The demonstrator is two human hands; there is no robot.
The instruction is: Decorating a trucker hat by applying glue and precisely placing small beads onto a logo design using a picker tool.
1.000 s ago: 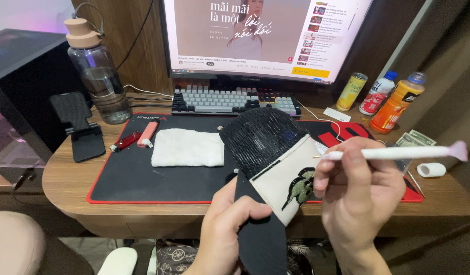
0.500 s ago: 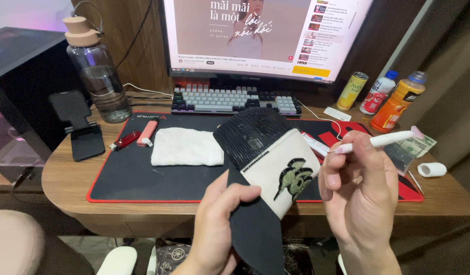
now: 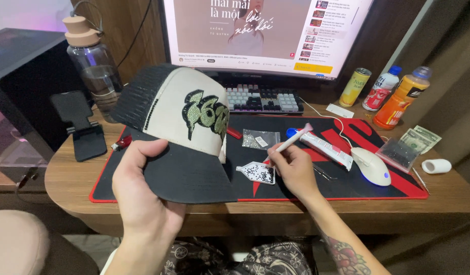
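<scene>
My left hand (image 3: pixel 143 196) grips the black brim of a trucker cap (image 3: pixel 179 119) and holds it up over the desk. The cap has a cream front panel with a green rhinestone design and black mesh at the back. My right hand (image 3: pixel 291 168) pinches a thin white applicator pen (image 3: pixel 293 138), its lower end down at a small white tray of dark rhinestones (image 3: pixel 256 172) on the mat. A clear bag of rhinestones (image 3: pixel 259 138) lies just behind the tray.
A black desk mat with red edge (image 3: pixel 347 189) covers the wooden desk. On it sit a white mouse (image 3: pixel 372 165), a white tube (image 3: pixel 326 147) and a clear bag (image 3: pixel 398 153). Behind are a keyboard (image 3: pixel 263 99), monitor (image 3: pixel 265 30), three drinks (image 3: pixel 382 91), banknotes (image 3: pixel 418 138), a water bottle (image 3: pixel 95 69) and a phone stand (image 3: pixel 82 125).
The cap has swung left and turned front-side up, now hiding the white cloth. My right hand came down from mid-air and set the pen's lower end at the rhinestone tray.
</scene>
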